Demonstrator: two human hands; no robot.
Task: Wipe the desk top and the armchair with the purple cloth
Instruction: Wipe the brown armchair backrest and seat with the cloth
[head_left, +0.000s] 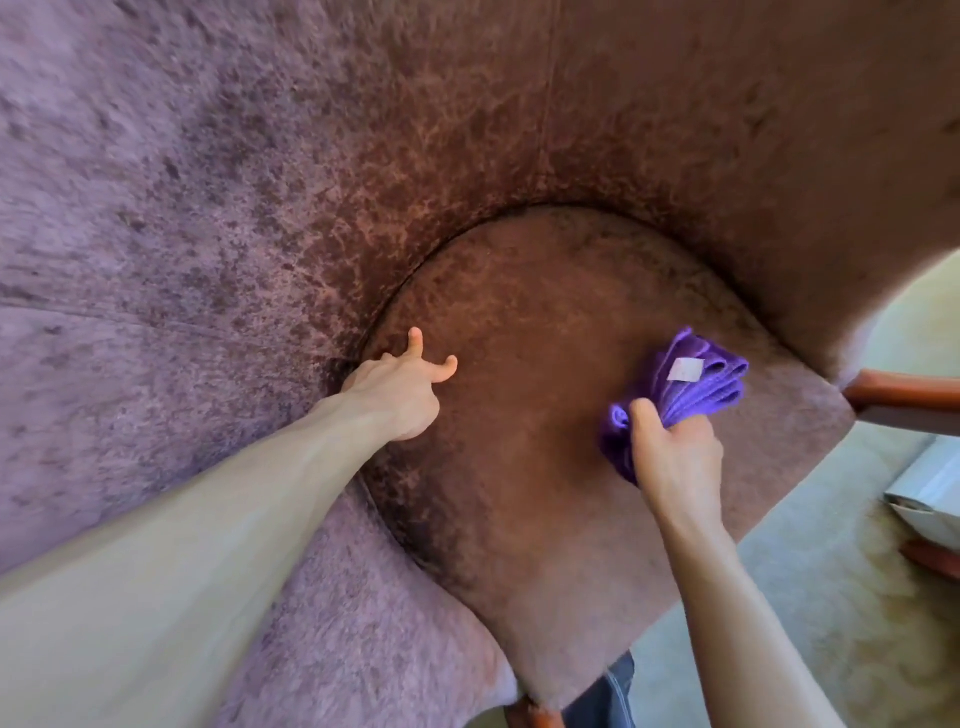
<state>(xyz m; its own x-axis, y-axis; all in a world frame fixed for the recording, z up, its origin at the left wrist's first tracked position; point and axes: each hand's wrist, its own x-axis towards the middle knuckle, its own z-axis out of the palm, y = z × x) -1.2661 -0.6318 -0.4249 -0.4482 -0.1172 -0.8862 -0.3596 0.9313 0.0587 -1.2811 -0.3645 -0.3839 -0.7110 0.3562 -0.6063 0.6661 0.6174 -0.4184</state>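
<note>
one armchair (363, 182) fills nearly the whole head view: mottled purple-brown plush, curved back wrapping a rounded seat cushion (530, 415), wooden legs showing at the edges. judged heavy and steady; its pile should drag on a wipe rather than let it slide.

carpet (779, 597) visible lower right, with a pale boxy item at the far right edge, too cropped to identify. no table in view. no containers seen, so no contents to log.

left hand (400, 387): resting at the seam where seat meets back, fingers loosely curled, index finger lifted, holding nothing.

right hand (675, 452): closed around the purple cloth (691, 379), bunched in the fist, thumb on top, folded end fanning out against the right part of the seat.

cloth judged light, soft, limp, not fragile; white tag (684, 369) faces up. best held as a wad in the palm.
</note>
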